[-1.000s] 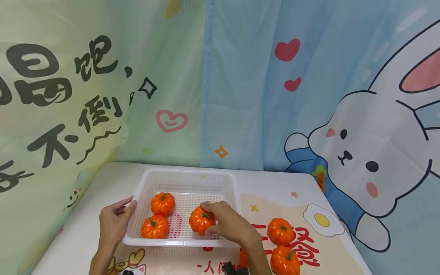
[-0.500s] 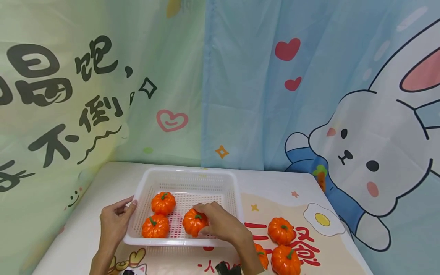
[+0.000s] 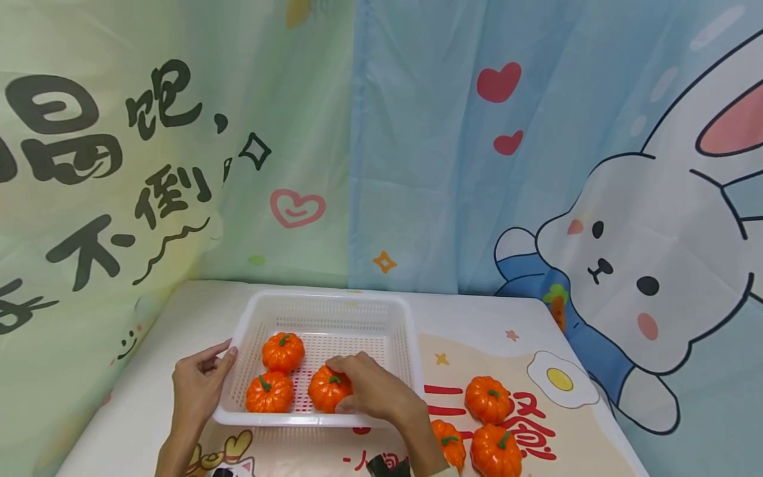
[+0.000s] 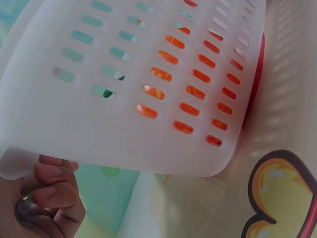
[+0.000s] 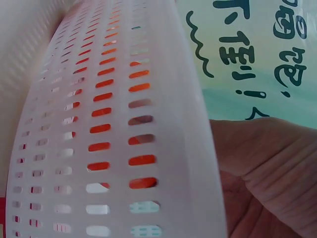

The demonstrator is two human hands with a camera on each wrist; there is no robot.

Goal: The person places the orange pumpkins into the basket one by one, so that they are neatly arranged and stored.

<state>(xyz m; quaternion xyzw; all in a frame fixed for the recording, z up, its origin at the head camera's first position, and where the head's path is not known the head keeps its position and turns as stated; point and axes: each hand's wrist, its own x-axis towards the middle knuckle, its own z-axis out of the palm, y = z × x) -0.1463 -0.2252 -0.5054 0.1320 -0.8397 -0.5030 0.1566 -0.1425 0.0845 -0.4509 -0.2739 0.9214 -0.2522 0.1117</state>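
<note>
The right hand (image 3: 372,389) held a pumpkin (image 3: 326,391) inside the white basket (image 3: 304,421), near its front wall, with the thumb on the near side and the fingers bent over the far side, pinching it; the right wrist view hid those fingertips behind the slotted wall. Whether the pumpkin touched the basket floor could not be told. To its left sat a rear pumpkin (image 3: 283,352) and a front pumpkin (image 3: 269,393), close together, with a narrow gap between the front one and the held one. The left hand (image 3: 199,379) gripped the basket's left rim, its fingers curled beneath the edge, and that light steadying seemed right: firm enough to stop the basket sliding on the table (image 3: 205,311), not so hard as to tip it. Good handling here seemed to call for keeping the stem upright, having the base settled before the fingers loosened, and spreading the thumb and fingers evenly so that the round, glossy thing did not roll into its neighbours, while three loose pumpkins (image 3: 496,450) lay outside, to the basket's right
</note>
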